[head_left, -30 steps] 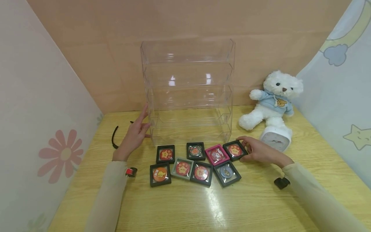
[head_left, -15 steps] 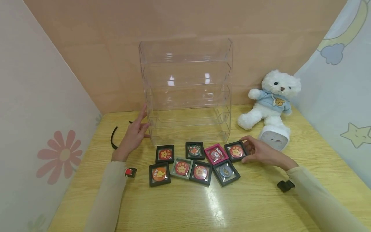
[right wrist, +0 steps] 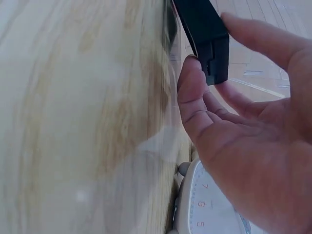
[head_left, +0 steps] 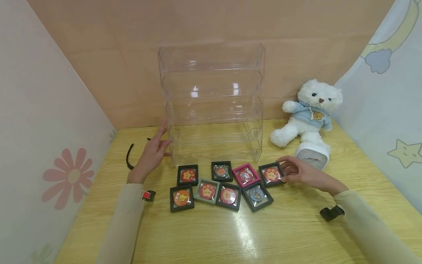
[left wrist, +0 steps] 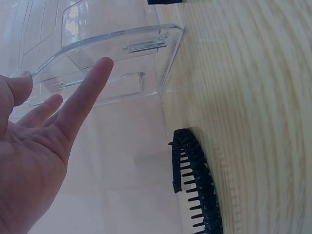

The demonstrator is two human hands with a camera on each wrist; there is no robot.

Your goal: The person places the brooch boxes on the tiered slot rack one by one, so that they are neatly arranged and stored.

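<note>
A clear tiered rack stands at the table's back. Its left side is touched by my left hand, fingers extended; the left wrist view shows the hand beside the rack's clear wall, holding nothing. My right hand pinches the right side of a black square frame with a red star badge, flat on the table. In the right wrist view, fingers and thumb of the hand grip the black frame's edge. A pink frame lies just left of it.
Several more badge frames, including a grey-green one and a blue-badge one, lie in front of the rack. A white teddy bear and white clock stand at right. A black hair comb lies beyond my left hand.
The black frame in my right hand has slid slightly right and turned straighter, leaving a small gap from the pink frame. My left hand stays at the rack; the view has shifted slightly.
</note>
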